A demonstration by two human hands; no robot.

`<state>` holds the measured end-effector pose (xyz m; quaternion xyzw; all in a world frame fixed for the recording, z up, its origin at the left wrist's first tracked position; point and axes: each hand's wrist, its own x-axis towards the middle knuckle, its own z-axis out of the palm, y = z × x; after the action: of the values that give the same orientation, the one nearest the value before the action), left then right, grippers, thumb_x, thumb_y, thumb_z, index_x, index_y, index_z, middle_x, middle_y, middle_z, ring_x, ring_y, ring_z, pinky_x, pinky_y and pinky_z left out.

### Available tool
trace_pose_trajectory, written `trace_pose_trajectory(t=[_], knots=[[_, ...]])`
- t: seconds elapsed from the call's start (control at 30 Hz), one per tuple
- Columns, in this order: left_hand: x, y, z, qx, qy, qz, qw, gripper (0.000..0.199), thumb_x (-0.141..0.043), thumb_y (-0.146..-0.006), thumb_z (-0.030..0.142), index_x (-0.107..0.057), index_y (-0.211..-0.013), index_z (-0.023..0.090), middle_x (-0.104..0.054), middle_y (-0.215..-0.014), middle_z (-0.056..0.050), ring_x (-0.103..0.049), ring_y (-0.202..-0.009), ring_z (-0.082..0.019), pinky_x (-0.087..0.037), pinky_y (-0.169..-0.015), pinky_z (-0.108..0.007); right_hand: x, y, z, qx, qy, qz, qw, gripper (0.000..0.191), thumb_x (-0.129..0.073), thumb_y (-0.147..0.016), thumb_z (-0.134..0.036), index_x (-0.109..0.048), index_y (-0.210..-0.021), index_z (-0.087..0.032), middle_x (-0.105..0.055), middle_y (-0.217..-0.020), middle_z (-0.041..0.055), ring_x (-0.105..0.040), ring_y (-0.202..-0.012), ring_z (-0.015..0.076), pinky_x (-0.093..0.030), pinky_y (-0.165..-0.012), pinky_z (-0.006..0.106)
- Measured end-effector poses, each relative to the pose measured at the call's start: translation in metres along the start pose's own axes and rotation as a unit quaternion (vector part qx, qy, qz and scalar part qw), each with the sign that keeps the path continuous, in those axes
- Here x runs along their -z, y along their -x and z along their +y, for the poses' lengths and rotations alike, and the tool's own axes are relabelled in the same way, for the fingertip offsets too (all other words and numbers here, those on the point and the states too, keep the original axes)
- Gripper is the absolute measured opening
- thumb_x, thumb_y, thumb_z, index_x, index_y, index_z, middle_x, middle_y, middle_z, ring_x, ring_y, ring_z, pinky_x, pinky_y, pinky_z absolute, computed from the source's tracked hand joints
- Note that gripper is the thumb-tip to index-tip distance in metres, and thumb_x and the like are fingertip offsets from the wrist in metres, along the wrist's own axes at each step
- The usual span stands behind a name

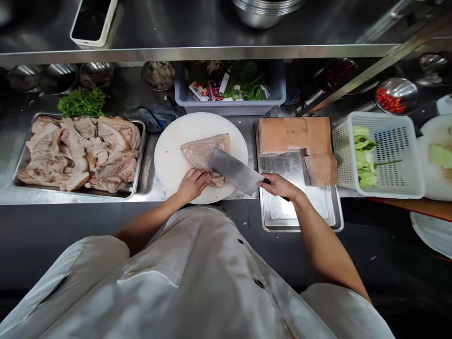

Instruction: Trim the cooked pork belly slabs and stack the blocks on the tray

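My right hand (278,186) is closed around the black handle of a cleaver (235,172). Its broad blade slants across the round white cutting board (165,150), the far end lying over the edge of a pale slab of cooked pork (203,146). Near the front of the board, the curled fingers of my left hand (192,185) grip a smaller piece of pork (215,180), just left of the blade. Whether the blade touches either piece, I cannot tell.
Left of the board stands a metal tray (141,141) heaped with pork pieces. On the right, another metal tray (300,223) carries square skin-on slabs (296,134), beside a white basket (399,155) of green peels. Behind is a grey bin (229,109) of scraps, under a steel shelf (197,52).
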<state>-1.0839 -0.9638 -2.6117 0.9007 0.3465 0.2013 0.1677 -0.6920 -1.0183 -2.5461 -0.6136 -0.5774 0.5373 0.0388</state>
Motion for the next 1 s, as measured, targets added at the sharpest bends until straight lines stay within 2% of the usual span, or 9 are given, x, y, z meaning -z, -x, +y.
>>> trace_pose_trajectory(t=[0.1,0.27,0.37,0.5,0.57,0.7,0.83,0.9,1.0], knots=[[0.000,0.002,0.000,-0.011,0.006,0.014,1.000,0.032,-0.060,-0.095,0.020,-0.071,-0.125,0.019,-0.071,-0.118,-0.015,-0.062,-0.108,-0.030,-0.057,-0.097,-0.050,-0.013,0.009,0.004,-0.011,-0.010,0.014,1.000,0.042,-0.056,-0.092,-0.062,-0.061,-0.089,-0.020,-0.050,-0.051,-0.0065,-0.048,-0.043,0.0126,-0.037,-0.047,0.025],[0.007,0.004,0.001,0.000,0.021,0.006,1.000,0.031,-0.056,-0.098,0.020,-0.070,-0.125,0.018,-0.071,-0.118,-0.016,-0.061,-0.108,-0.030,-0.055,-0.098,-0.050,-0.053,-0.010,-0.023,0.033,-0.086,0.075,0.993,0.039,-0.061,-0.088,-0.060,-0.053,-0.082,-0.023,-0.052,-0.051,-0.0062,-0.047,-0.040,0.0125,-0.035,-0.044,0.025],[0.012,0.004,0.000,0.015,0.034,-0.016,0.999,0.031,-0.055,-0.098,0.021,-0.071,-0.124,0.019,-0.070,-0.118,-0.016,-0.061,-0.109,-0.029,-0.055,-0.098,-0.049,-0.076,0.016,-0.021,-0.012,-0.146,0.072,0.987,0.039,-0.066,-0.086,-0.060,-0.054,-0.080,-0.023,-0.052,-0.050,-0.0066,-0.046,-0.036,0.0122,-0.032,-0.039,0.024],[0.015,0.003,-0.005,0.029,0.046,-0.027,0.998,0.028,-0.059,-0.097,0.026,-0.072,-0.121,0.020,-0.070,-0.116,-0.016,-0.060,-0.108,-0.030,-0.055,-0.095,-0.049,-0.113,0.055,-0.009,-0.088,-0.223,0.068,0.968,0.044,-0.067,-0.083,-0.064,-0.062,-0.095,-0.022,-0.048,-0.051,-0.0084,-0.043,-0.036,0.0116,-0.033,-0.036,0.024],[0.016,0.002,-0.008,0.026,0.049,-0.024,0.998,0.027,-0.059,-0.097,0.029,-0.072,-0.119,0.019,-0.069,-0.116,-0.016,-0.060,-0.107,-0.030,-0.055,-0.095,-0.049,-0.136,0.053,-0.015,-0.091,-0.255,0.087,0.959,0.047,-0.066,-0.084,-0.067,-0.060,-0.096,-0.022,-0.047,-0.052,-0.0090,-0.043,-0.036,0.0113,-0.034,-0.036,0.023],[0.016,-0.002,-0.013,0.030,0.057,-0.021,0.998,0.029,-0.062,-0.098,0.035,-0.071,-0.120,0.019,-0.070,-0.116,-0.016,-0.061,-0.108,-0.030,-0.053,-0.097,-0.049,-0.182,0.035,-0.038,-0.069,-0.294,0.163,0.939,0.045,-0.060,-0.089,-0.069,-0.056,-0.092,-0.024,-0.050,-0.054,-0.0072,-0.046,-0.038,0.0117,-0.038,-0.039,0.024],[0.015,-0.005,-0.017,0.020,0.066,-0.017,0.997,0.027,-0.065,-0.097,0.032,-0.072,-0.118,0.018,-0.070,-0.111,-0.014,-0.062,-0.107,-0.029,-0.054,-0.097,-0.046,-0.222,0.049,-0.052,-0.109,-0.327,0.191,0.919,0.048,-0.061,-0.088,-0.071,-0.053,-0.088,-0.024,-0.050,-0.054,-0.0064,-0.044,-0.037,0.0120,-0.036,-0.037,0.025],[0.016,-0.006,-0.019,0.022,0.064,-0.024,0.997,0.028,-0.067,-0.096,0.034,-0.072,-0.118,0.018,-0.069,-0.111,-0.014,-0.062,-0.106,-0.029,-0.053,-0.097,-0.045,-0.235,0.049,-0.060,-0.119,-0.342,0.201,0.910,0.048,-0.062,-0.087,-0.072,-0.052,-0.087,-0.025,-0.050,-0.053,-0.0062,-0.044,-0.036,0.0121,-0.036,-0.037,0.026],[0.018,-0.010,-0.022,0.038,0.051,-0.040,0.997,0.031,-0.067,-0.096,0.037,-0.071,-0.121,0.018,-0.069,-0.114,-0.014,-0.060,-0.109,-0.030,-0.052,-0.100,-0.046,-0.241,0.023,-0.080,-0.097,-0.363,0.239,0.895,0.048,-0.061,-0.088,-0.071,-0.051,-0.087,-0.025,-0.051,-0.053,-0.0061,-0.045,-0.037,0.0119,-0.037,-0.037,0.025]])
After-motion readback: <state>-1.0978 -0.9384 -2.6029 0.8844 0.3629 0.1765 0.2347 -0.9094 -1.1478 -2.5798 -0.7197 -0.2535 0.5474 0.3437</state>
